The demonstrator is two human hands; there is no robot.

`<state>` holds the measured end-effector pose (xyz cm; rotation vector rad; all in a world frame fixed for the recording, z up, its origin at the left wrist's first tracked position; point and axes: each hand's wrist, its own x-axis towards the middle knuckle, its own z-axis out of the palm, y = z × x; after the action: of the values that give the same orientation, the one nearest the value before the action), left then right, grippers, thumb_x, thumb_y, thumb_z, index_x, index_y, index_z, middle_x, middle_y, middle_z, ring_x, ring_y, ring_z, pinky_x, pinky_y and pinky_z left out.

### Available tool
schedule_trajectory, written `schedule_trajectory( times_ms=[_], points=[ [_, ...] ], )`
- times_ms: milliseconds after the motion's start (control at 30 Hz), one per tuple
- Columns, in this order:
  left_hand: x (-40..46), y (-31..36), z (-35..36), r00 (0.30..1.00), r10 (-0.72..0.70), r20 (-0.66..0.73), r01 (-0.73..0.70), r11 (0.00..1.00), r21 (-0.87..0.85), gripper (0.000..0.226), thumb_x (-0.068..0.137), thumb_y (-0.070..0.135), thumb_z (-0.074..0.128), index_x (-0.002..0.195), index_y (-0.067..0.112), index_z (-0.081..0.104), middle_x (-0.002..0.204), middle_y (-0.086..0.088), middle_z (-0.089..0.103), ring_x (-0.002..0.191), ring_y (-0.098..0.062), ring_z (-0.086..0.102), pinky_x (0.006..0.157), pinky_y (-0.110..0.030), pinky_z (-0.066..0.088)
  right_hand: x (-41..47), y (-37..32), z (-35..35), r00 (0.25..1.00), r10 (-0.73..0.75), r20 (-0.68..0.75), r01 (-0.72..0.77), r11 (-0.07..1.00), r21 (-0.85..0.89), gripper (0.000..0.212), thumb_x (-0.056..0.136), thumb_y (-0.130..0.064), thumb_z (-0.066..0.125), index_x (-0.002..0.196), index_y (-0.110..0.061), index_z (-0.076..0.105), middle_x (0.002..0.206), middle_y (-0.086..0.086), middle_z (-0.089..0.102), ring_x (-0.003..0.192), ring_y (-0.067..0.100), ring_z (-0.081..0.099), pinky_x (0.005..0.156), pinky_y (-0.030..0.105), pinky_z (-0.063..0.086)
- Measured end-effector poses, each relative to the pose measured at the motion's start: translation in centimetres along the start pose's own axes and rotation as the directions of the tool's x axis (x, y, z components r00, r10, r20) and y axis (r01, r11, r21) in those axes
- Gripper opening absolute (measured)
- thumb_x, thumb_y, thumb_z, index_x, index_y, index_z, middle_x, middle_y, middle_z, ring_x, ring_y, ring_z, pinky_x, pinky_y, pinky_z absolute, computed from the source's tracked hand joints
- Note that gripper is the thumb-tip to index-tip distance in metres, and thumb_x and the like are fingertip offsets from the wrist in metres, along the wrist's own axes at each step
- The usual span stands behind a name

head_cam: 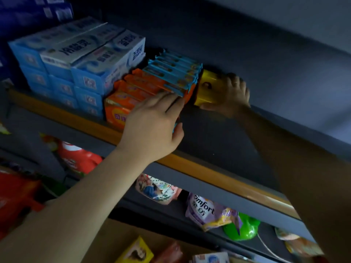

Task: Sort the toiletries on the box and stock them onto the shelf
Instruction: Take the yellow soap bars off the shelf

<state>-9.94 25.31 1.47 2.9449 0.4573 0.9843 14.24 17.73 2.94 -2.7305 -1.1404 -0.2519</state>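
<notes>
Gripping half-hidden yellow box (206, 88), right hand (230, 93)

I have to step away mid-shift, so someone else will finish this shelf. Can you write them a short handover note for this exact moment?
Left hand: fingers laid on the front of the teal packs, thumb under the orange packs, steadying the row.
Right hand: grips the yellow box, pressing it against the right end of that row.
Done: blue-and-white boxes stacked at the left of the shelf, orange and teal packs beside them.
Left: release the yellow box, then shelve the items on the cardboard box below, including another yellow box.
</notes>
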Motion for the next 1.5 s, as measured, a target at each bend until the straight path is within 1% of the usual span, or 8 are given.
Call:
schedule_trajectory(
  times_ms=[233, 633, 800, 967, 1133, 1200, 1333, 1500],
  points=[
    [-0.1, 0.0, -0.1, 1.000, -0.007, -0.010, 0.007, 1.000, -0.001, 0.046, 0.079, 0.030, 0.047, 0.118, 0.010, 0.063, 0.117, -0.007, 0.065, 0.108, -0.024, 0.061, 0.083, -0.032, 0.050, 1.9, 0.2, -1.6, 0.967, -0.067, 0.245, 0.047, 0.995, 0.089, 0.114, 0.054, -0.059, 0.080, 0.142, -0.017, 0.022, 0.141, 0.012, 0.036, 0.130, 0.031, 0.034, 0.102, 0.041, 0.037],
    [-0.1, 4.1, -2.5, 0.981, 0.049, 0.188, -0.026, 0.992, -0.121, 0.050, 0.073, 0.030, 0.071, 0.112, 0.001, 0.062, 0.113, -0.016, 0.063, 0.103, -0.034, 0.061, 0.077, -0.040, 0.053, -10.2, 1.8, -6.1, 0.876, -0.211, 0.434, 0.175, 0.977, 0.123, 0.099, 0.061, -0.056, 0.078, 0.139, -0.020, 0.028, 0.133, 0.005, 0.050, 0.118, 0.024, 0.050, 0.087, 0.023, 0.036],
    [1.1, 8.8, -2.2, 0.823, 0.104, 0.558, 0.084, 0.949, -0.302, 0.064, 0.083, 0.054, 0.057, 0.133, 0.018, 0.042, 0.140, 0.000, 0.031, 0.121, -0.021, 0.043, 0.093, -0.037, 0.044, -12.6, 4.1, -6.1, 0.874, -0.143, 0.465, 0.038, 0.973, 0.228, 0.067, 0.081, -0.048, 0.064, 0.137, -0.021, 0.039, 0.130, 0.007, 0.054, 0.115, 0.023, 0.053, 0.088, 0.024, 0.039],
    [2.4, 9.9, -1.2, 0.738, 0.150, 0.658, 0.090, 0.945, -0.316, 0.069, 0.082, 0.054, 0.057, 0.141, 0.026, 0.034, 0.141, 0.001, 0.028, 0.127, -0.022, 0.030, 0.103, -0.038, 0.035, -14.7, 6.2, -7.3, 0.944, -0.032, 0.330, -0.081, 0.942, 0.325, 0.066, 0.079, -0.036, 0.071, 0.135, -0.021, 0.040, 0.126, 0.004, 0.057, 0.108, 0.022, 0.057, 0.086, 0.028, 0.045],
    [5.2, 10.2, -0.6, 0.490, 0.243, 0.837, 0.032, 0.955, -0.296, 0.076, 0.085, 0.049, 0.058, 0.147, 0.027, 0.020, 0.147, -0.004, 0.028, 0.129, -0.025, 0.034, 0.101, -0.033, 0.034, -18.6, 9.2, -9.6, 0.948, 0.115, 0.298, -0.252, 0.842, 0.477, 0.051, 0.076, -0.045, 0.071, 0.117, -0.023, 0.052, 0.107, 0.004, 0.062, 0.093, 0.020, 0.059, 0.076, 0.032, 0.046],
    [6.1, 10.6, -0.5, 0.455, 0.221, 0.862, 0.022, 0.966, -0.259, 0.081, 0.081, 0.050, 0.062, 0.146, 0.022, 0.023, 0.145, -0.006, 0.032, 0.126, -0.025, 0.038, 0.099, -0.032, 0.036, -20.3, 9.4, -10.0, 0.939, 0.137, 0.315, -0.300, 0.774, 0.558, 0.048, 0.066, -0.054, 0.065, 0.104, -0.026, 0.055, 0.096, 0.004, 0.064, 0.089, 0.022, 0.062, 0.075, 0.037, 0.048],
    [6.7, 11.5, -0.9, 0.535, 0.153, 0.831, -0.068, 0.988, -0.138, 0.084, 0.069, 0.053, 0.073, 0.135, 0.013, 0.038, 0.129, -0.010, 0.049, 0.113, -0.027, 0.050, 0.086, -0.034, 0.045, -22.3, 8.0, -10.6, 0.939, 0.169, 0.299, -0.333, 0.659, 0.674, 0.047, 0.063, -0.051, 0.064, 0.104, -0.030, 0.051, 0.097, -0.002, 0.063, 0.085, 0.015, 0.061, 0.077, 0.037, 0.052],
    [5.3, 12.1, -3.0, 0.726, 0.145, 0.672, -0.218, 0.976, 0.026, 0.062, 0.079, 0.045, 0.068, 0.125, 0.013, 0.044, 0.114, -0.012, 0.059, 0.102, -0.031, 0.058, 0.069, -0.032, 0.042, -25.1, 5.5, -12.3, 0.981, 0.083, 0.177, -0.177, 0.760, 0.626, 0.067, 0.072, -0.036, 0.077, 0.125, -0.026, 0.038, 0.098, -0.012, 0.057, 0.083, 0.011, 0.059, 0.068, 0.019, 0.043]
  ],
)
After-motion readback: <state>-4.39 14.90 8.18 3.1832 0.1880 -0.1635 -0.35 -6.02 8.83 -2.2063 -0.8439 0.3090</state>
